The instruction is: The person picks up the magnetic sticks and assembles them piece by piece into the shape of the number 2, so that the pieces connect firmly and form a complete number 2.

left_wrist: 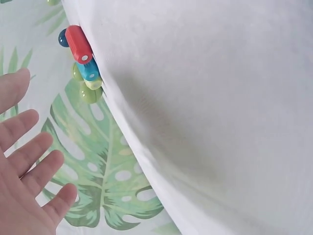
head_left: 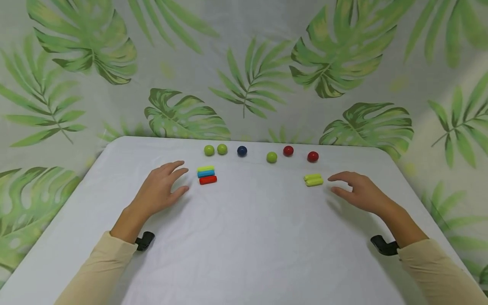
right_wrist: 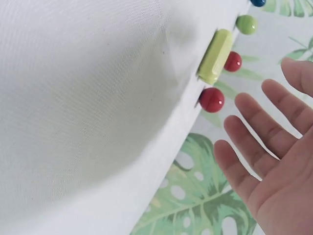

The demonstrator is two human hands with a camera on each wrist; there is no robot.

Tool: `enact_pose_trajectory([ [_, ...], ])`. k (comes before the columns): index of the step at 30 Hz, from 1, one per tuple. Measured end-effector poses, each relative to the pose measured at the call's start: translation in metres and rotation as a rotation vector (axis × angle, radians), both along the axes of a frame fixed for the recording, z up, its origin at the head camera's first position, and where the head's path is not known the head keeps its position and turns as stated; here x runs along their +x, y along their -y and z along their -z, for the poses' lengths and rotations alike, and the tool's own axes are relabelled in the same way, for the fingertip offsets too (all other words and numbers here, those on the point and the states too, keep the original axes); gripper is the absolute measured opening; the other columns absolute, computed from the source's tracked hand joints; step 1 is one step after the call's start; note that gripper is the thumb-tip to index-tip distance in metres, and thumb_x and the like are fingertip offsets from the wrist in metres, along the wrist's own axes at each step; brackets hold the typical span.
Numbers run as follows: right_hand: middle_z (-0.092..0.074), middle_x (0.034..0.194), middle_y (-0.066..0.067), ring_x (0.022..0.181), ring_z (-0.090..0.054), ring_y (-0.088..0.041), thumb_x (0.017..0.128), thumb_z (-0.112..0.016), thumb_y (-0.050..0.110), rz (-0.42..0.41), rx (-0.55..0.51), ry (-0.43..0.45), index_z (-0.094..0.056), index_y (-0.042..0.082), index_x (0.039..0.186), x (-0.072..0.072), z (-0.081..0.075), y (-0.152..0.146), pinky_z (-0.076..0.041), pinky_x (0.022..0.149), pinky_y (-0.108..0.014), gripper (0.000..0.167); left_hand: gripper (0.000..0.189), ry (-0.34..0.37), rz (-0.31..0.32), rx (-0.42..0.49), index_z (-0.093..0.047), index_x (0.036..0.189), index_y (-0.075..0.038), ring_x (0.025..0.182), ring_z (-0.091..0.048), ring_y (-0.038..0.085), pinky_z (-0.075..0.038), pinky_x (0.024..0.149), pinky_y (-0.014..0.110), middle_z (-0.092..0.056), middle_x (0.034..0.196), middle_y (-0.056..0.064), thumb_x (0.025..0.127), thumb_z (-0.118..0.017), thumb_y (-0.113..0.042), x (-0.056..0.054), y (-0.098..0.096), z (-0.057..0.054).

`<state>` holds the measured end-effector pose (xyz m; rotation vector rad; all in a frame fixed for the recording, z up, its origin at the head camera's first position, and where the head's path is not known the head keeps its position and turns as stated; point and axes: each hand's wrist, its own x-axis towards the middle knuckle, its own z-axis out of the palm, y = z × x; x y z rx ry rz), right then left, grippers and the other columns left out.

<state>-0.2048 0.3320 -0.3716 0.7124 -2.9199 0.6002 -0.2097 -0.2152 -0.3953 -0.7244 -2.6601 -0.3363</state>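
My left hand hovers above the table with its fingers spread and nothing in it. Just right of it lie a yellow stick, a blue stick and a red stick, short and side by side. In the left wrist view the red stick is closest to the camera. On the other side, my right hand also hovers with relaxed fingers and holds nothing. Two short yellow-green sticks lie to its left, apart from the fingertips; the right wrist view shows one yellow-green stick plainly.
Along the back of the white table sit small balls: green balls, a dark blue ball and two red balls. A leaf-patterned cloth hangs behind. Each wrist wears a black camera mount.
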Motion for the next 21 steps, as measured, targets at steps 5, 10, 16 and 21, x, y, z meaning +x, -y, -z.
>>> enact_pose_trajectory([
  [5, -0.069, 0.121, -0.017, 0.110, -0.063, -0.038, 0.092, -0.070, 0.016, -0.004, -0.004, -0.003, -0.066, 0.004, 0.123, 0.001, 0.001, -0.001, -0.056, 0.085, -0.054, 0.033, 0.050, 0.030, -0.013, -0.004, -0.063, 0.129, -0.004, 0.126, -0.055, 0.039, -0.047, 0.096, 0.061, -0.055, 0.142, 0.019, 0.086, -0.076, -0.026, 0.001, 0.003, -0.005],
  [10, -0.069, 0.121, -0.015, 0.108, -0.065, -0.036, 0.092, -0.069, 0.016, 0.001, 0.008, -0.002, -0.066, 0.005, 0.122, 0.000, 0.001, -0.002, -0.056, 0.084, -0.052, 0.032, 0.051, 0.046, -0.019, -0.003, -0.062, 0.130, -0.003, 0.127, -0.055, 0.040, -0.047, 0.096, 0.062, -0.054, 0.142, 0.020, 0.086, -0.076, -0.026, 0.002, 0.004, -0.011],
  [16, -0.070, 0.120, -0.015, 0.106, -0.066, -0.035, 0.092, -0.070, 0.015, -0.007, 0.016, -0.016, -0.066, 0.005, 0.122, -0.003, -0.001, -0.001, -0.056, 0.083, -0.052, 0.032, 0.051, 0.075, -0.017, -0.013, -0.063, 0.130, -0.003, 0.128, -0.055, 0.039, -0.048, 0.097, 0.060, -0.055, 0.142, 0.019, 0.087, -0.075, -0.028, -0.002, 0.005, -0.013],
  [21, -0.070, 0.120, -0.016, 0.106, -0.066, -0.035, 0.092, -0.069, 0.014, -0.016, 0.023, -0.015, -0.066, 0.004, 0.123, -0.005, -0.004, 0.002, -0.056, 0.084, -0.052, 0.032, 0.048, 0.144, -0.026, -0.040, -0.063, 0.130, -0.003, 0.129, -0.054, 0.040, -0.048, 0.097, 0.061, -0.055, 0.142, 0.020, 0.089, -0.073, -0.027, -0.007, 0.003, -0.014],
])
